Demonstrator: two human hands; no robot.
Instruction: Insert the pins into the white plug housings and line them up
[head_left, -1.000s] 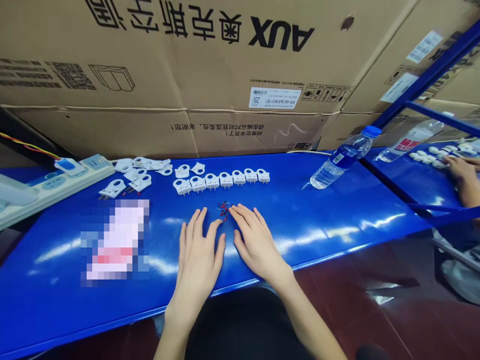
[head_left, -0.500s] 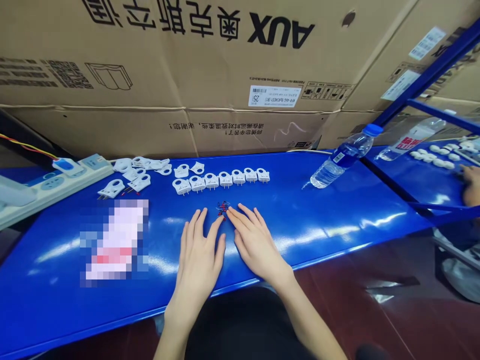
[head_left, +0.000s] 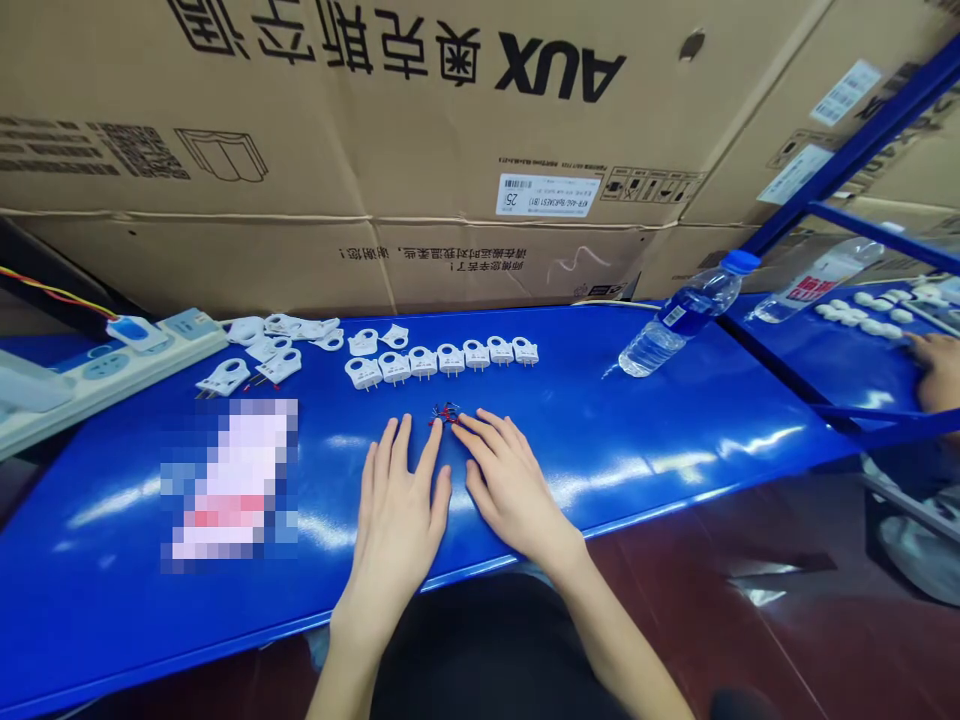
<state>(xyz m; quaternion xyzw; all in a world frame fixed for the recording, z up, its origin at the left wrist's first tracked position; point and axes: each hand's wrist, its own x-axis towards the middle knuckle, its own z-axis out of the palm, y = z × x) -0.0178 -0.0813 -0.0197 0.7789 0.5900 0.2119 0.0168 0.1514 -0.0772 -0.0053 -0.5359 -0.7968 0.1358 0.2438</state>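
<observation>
Low in the centre of the frame, flat on the blue table (head_left: 675, 440): left hand (head_left: 397, 510) and right hand (head_left: 510, 480), palms down, fingers spread, grasping nothing. Between the two index fingertips, just above them in the frame, a tiny tangle of red and dark wire parts (head_left: 446, 413), touching or nearly touching both fingertips; cannot tell which. Above that, a neat row of white plug pieces (head_left: 439, 360) running left to right. Further to the upper left, a loose heap of similar white shells (head_left: 277, 345), beside a white power strip (head_left: 105, 365) at the left edge. Lying tilted toward the upper right, a clear water bottle (head_left: 679, 318) with blue cap. At the far right edge, another person's hand (head_left: 937, 370) beside more white pieces.
</observation>
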